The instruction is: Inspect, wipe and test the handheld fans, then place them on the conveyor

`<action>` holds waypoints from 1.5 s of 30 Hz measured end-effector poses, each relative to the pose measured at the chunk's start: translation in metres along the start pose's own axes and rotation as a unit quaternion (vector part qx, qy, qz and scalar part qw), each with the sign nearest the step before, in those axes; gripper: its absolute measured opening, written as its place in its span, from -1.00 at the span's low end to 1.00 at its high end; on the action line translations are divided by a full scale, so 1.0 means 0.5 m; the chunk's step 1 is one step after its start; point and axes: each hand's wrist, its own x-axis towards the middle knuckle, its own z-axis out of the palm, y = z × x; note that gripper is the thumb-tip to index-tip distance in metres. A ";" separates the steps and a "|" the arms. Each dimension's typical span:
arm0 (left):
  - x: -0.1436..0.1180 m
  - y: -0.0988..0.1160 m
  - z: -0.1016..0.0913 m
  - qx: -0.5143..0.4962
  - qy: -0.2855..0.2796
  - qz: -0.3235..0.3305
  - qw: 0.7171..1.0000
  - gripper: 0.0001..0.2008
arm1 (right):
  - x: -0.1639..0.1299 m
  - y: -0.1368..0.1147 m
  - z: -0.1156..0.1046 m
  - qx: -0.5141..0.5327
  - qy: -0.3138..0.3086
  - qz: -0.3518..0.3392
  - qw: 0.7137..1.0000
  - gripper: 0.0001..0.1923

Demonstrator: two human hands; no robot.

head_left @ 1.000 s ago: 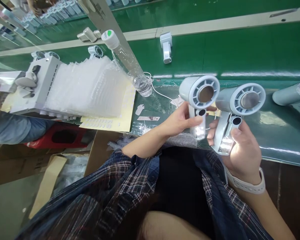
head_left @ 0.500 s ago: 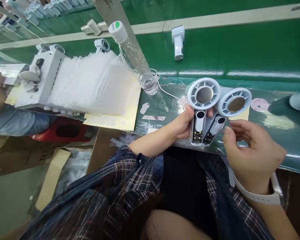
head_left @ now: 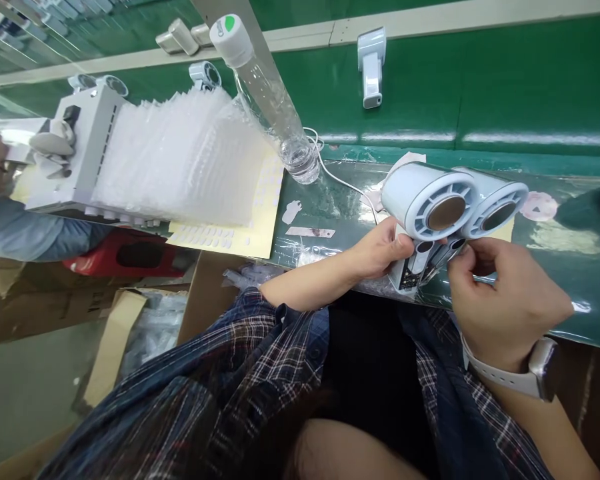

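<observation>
My left hand (head_left: pixel 384 249) is closed around two light-blue handheld fans, held side by side above the bench edge. The left fan (head_left: pixel 411 195) shows its round spoked head, and its handle has an exposed circuit board. Partly behind it, the right fan (head_left: pixel 498 215) shows a similar head, with much of its handle covered. My right hand (head_left: pixel 513 300), wearing a watch, has thumb and forefinger pinched against the upper handle of the right fan. Whatever sits between those fingertips is too small or hidden to make out.
A clear plastic bottle (head_left: pixel 273 100) stands left of the fans, near a white cable (head_left: pixel 347 183). Farther left are a stack of white plastic sleeves (head_left: pixel 175 160), a yellow sticker sheet (head_left: pixel 265 227) and a co-worker's sleeve (head_left: pixel 25 227). Another fan (head_left: pixel 372 67) lies on the green belt.
The two fans have tilted and shifted slightly right, so their heads now cover more of the handles. My right fingertips have come in against the right fan's handle.
</observation>
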 end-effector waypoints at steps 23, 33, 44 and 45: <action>0.001 0.007 -0.005 -0.197 0.006 -0.110 0.974 0.05 | 0.024 -0.041 -0.021 0.427 -0.008 0.284 0.858 -0.91; -0.004 0.022 0.000 -0.265 0.026 -0.130 0.955 -0.01 | 0.019 -0.042 -0.026 0.405 -0.012 0.251 0.879 -0.90; -0.010 -0.027 0.010 -0.144 0.084 0.036 0.985 -0.07 | 0.006 -0.028 0.009 0.332 0.050 0.121 0.934 -0.70; -0.012 -0.042 0.008 -0.115 0.107 0.058 0.986 -0.07 | 0.005 -0.030 0.009 0.325 0.039 0.134 0.935 -0.72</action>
